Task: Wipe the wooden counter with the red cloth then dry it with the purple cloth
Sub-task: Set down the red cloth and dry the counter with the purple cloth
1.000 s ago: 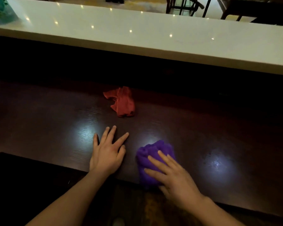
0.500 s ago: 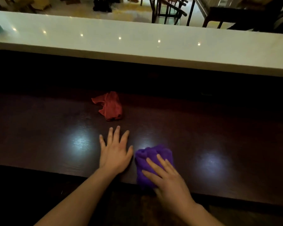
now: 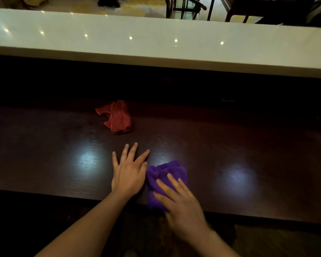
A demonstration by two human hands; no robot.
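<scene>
The dark wooden counter (image 3: 230,145) runs left to right in front of me. A crumpled red cloth (image 3: 117,118) lies on it toward the back, untouched. The bunched purple cloth (image 3: 165,173) sits near the front edge, part of it hanging over the edge. My right hand (image 3: 180,203) presses flat on the purple cloth with fingers spread. My left hand (image 3: 128,173) rests flat on the bare wood just left of the cloth, fingers apart, its thumb touching the cloth's edge.
A raised white bar top (image 3: 156,47) runs along the back above a dark recess. Chairs and table legs (image 3: 185,6) stand on the floor beyond it. Light reflections dot the wood on both sides of my hands.
My left hand has slid right until it meets the purple cloth. My right hand stays pressed on the cloth near the front edge. The red cloth has not moved.
</scene>
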